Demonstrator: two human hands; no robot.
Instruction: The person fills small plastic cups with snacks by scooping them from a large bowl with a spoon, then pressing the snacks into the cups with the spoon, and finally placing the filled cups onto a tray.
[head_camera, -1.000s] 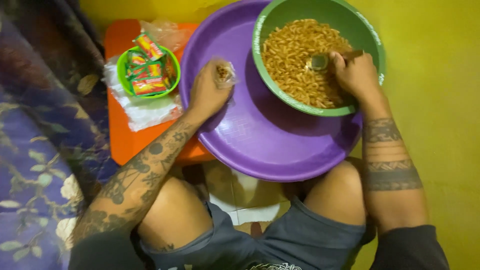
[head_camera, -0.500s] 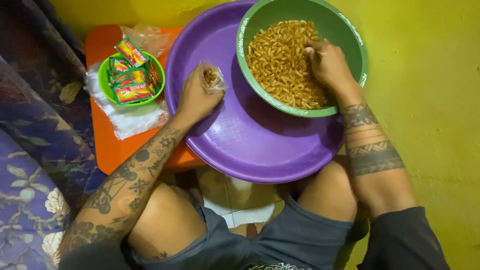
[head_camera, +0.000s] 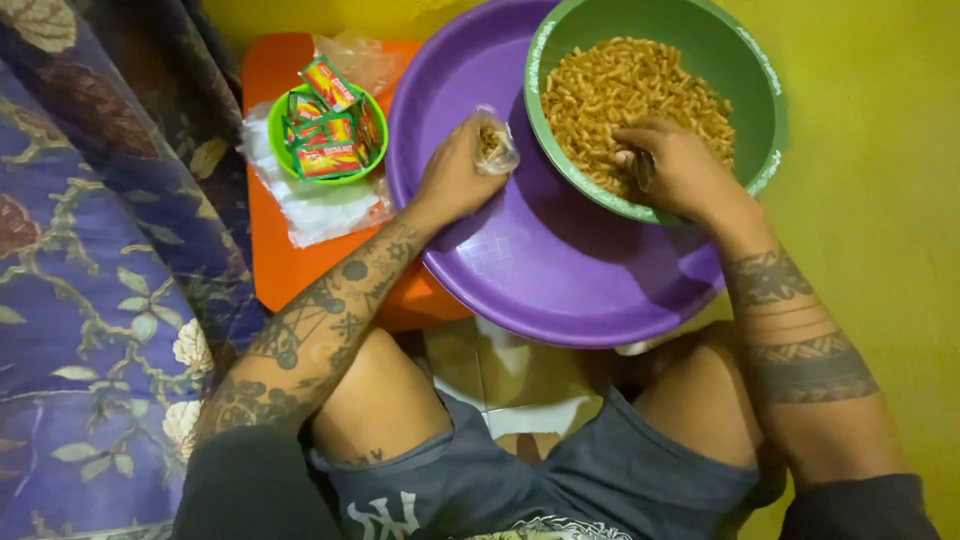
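My left hand (head_camera: 452, 180) holds a small clear plastic bag (head_camera: 494, 141) partly filled with brown macaroni snacks, over the left side of a large purple basin (head_camera: 530, 270). A green bowl (head_camera: 745, 70) full of the same brown snacks (head_camera: 620, 85) rests inside the basin at the upper right. My right hand (head_camera: 680, 170) is in the bowl, closed on a metal spoon (head_camera: 640, 165) dug into the snacks near the bowl's front rim.
An orange stool (head_camera: 275, 260) at the left carries a small green bowl (head_camera: 280, 150) of red-and-green sachets (head_camera: 330, 140) and a stack of clear plastic bags (head_camera: 320, 210). A purple floral cloth (head_camera: 90, 300) lies at far left. Yellow floor (head_camera: 880, 200) at right.
My right hand has drawn back from the middle of the snacks to the bowl's near rim with the spoon. My left hand keeps the small bag in place. The view shifted.
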